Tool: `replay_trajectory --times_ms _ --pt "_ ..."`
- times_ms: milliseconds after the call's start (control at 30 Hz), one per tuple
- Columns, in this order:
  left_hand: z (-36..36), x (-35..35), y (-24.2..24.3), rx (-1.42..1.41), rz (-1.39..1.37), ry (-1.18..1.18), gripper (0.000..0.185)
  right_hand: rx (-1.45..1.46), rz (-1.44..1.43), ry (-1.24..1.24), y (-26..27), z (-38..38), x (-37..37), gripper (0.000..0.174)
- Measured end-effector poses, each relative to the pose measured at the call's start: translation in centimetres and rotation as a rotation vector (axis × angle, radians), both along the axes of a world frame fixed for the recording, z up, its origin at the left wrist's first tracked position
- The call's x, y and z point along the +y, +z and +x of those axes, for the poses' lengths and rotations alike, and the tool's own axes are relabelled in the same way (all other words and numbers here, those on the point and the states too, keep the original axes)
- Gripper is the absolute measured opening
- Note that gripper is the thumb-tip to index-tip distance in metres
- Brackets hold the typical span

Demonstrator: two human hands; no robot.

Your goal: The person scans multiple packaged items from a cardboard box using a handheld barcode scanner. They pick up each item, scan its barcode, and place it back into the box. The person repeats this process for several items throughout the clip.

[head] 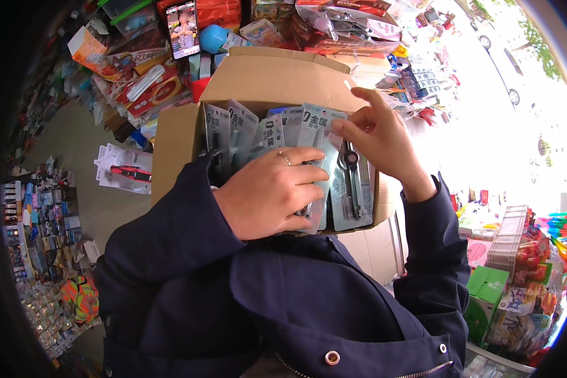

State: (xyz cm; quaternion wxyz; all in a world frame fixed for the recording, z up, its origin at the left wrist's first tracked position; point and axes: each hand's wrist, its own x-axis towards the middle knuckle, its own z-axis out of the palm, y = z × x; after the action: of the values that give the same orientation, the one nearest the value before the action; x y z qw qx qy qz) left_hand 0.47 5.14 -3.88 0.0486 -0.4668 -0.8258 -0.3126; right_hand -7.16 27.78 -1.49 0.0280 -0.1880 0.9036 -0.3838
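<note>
An open cardboard box [175, 146] stands before me, holding several upright blister packs. One pack [353, 189] at its right end shows a black and clear drawing compass. My left hand [279, 189], with a ring on one finger, lies spread across the front packs, its fingertips on a pack near the middle. Whether it grips that pack cannot be told. My right hand [378, 132] is at the box's right rear, thumb and forefinger apart, beside the top corner of a printed pack [317, 120]. Its other fingers are curled and partly hidden.
A phone [183, 29] with a lit screen stands behind the box. A blister pack with a red tool [125, 169] lies to the left. Cartons and bagged goods crowd the back, and a green box [486, 302] stands at the lower right. Small packaged goods line the far left.
</note>
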Motion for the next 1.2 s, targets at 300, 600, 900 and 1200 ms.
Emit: replay_trajectory --times_ms 300,600,900,1200 --pt "0.1 -0.2 0.8 0.022 0.011 -0.04 0.043 -0.235 -0.325 -0.019 -1.1 1.9 -1.3 0.064" --pt "0.0 -1.9 3.1 0.05 0.13 0.001 0.04 -0.196 -0.546 -0.089 1.5 0.2 1.1 0.061" --pt "-1.1 -7.1 4.8 0.128 0.377 0.36 0.03 -0.125 -1.058 -0.533 1.2 -17.5 6.3 0.038" --pt "-2.7 -9.5 2.8 0.049 0.416 0.508 0.025 -0.052 -0.846 -0.336 -2.7 -30.8 4.0 0.044"
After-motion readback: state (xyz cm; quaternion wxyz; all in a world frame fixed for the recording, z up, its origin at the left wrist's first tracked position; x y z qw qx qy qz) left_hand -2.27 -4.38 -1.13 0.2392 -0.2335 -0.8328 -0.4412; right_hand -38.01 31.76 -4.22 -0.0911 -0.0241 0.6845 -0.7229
